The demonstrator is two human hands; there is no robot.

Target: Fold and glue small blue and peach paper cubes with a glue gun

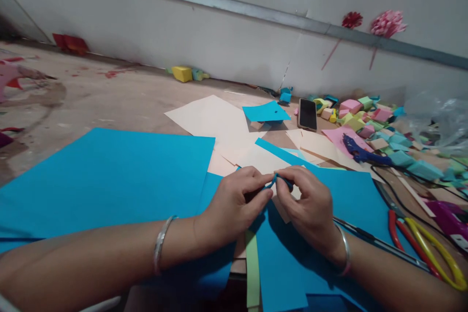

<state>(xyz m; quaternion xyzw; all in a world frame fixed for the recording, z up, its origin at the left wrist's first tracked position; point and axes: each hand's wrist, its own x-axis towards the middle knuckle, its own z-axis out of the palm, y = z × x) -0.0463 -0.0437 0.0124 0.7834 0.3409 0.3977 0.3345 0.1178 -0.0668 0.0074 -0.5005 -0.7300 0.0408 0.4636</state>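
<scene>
My left hand (pixel 241 200) and my right hand (pixel 305 204) meet near the middle of the view, each closed with thumb and fingers pinched. Between them is a small folded piece of blue paper (pixel 273 181), mostly covered by the fingers. Under and beside the hands lie blue paper sheets (pixel 120 180), with a narrow blue paper strip (pixel 280 151) just beyond. A strip of pale green paper (pixel 252 263) hangs near the table's front edge. Cream paper sheets (pixel 215 117) are spread behind the hands.
A phone (pixel 307 114) lies toward the back. Many small folded paper pieces (pixel 365 117) pile up at right, near a blue-handled tool (pixel 360 150). Red-and-yellow-handled scissors (pixel 427 248), a pen-like rod (pixel 373 239) and a purple object (pixel 449 222) are by my right arm.
</scene>
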